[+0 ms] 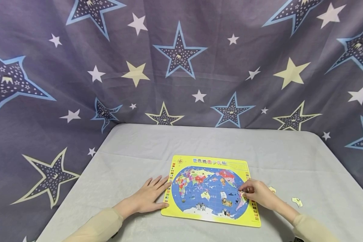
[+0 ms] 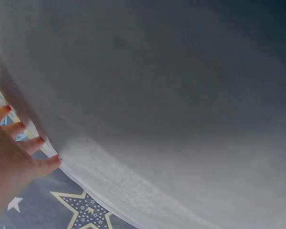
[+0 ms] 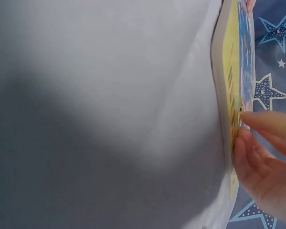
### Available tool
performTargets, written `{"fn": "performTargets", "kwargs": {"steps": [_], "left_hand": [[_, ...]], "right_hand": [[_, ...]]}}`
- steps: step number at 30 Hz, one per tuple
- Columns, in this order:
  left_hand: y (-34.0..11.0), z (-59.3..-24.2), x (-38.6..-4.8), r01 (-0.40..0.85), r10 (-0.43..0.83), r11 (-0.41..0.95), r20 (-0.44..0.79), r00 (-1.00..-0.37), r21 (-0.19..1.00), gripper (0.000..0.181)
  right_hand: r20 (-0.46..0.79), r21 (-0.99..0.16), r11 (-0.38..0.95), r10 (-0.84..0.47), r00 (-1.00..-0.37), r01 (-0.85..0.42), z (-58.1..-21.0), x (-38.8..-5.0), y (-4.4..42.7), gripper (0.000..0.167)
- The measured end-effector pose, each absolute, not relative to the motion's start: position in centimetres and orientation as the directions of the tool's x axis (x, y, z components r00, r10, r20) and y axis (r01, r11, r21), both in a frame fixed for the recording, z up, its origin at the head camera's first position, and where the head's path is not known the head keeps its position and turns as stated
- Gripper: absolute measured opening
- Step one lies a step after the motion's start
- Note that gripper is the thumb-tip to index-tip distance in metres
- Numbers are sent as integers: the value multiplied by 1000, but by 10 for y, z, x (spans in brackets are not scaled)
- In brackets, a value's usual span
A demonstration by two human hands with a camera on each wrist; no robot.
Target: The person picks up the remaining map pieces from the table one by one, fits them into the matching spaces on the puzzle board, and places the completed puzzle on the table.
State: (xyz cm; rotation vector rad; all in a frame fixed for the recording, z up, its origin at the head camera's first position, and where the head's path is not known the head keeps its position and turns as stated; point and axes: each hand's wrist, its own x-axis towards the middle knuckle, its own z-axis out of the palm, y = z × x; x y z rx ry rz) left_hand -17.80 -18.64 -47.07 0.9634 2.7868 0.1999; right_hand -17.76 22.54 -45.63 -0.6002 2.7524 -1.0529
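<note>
A yellow-bordered world map puzzle board (image 1: 211, 218) lies flat on the pale grey cloth, with a blue oval map in its middle. My left hand (image 1: 148, 196) has its fingers spread, and its fingertips rest on the board's left edge; the left wrist view shows this hand (image 2: 14, 152) from the side. Over the right end of the map, by the pink South America area, my right hand (image 1: 257, 192) pinches a small puzzle piece between thumb and finger. In the right wrist view the piece is mostly hidden by the right hand's fingers (image 3: 257, 119), low against the board.
A loose cream puzzle piece (image 1: 297, 201) lies on the cloth right of the board. Another piece (image 1: 272, 190) shows partly behind the right hand. A dark curtain with stars (image 1: 181, 87) hangs behind the table (image 1: 133, 144) and along its sides.
</note>
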Motion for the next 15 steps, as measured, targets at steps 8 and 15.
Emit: {"fn": "performTargets", "kwargs": {"steps": [8,15], "left_hand": [[-187,-471,-178,596,622,780,-132,-772,188,77],[-186,-471,-178,595,621,781,-129,-773,191,77]], "right_hand": [[44,-690,636,-438,-898,-344,-456,-175,226,15],[39,-688,633,-455,-889,-354,-456,-176,225,14]]}}
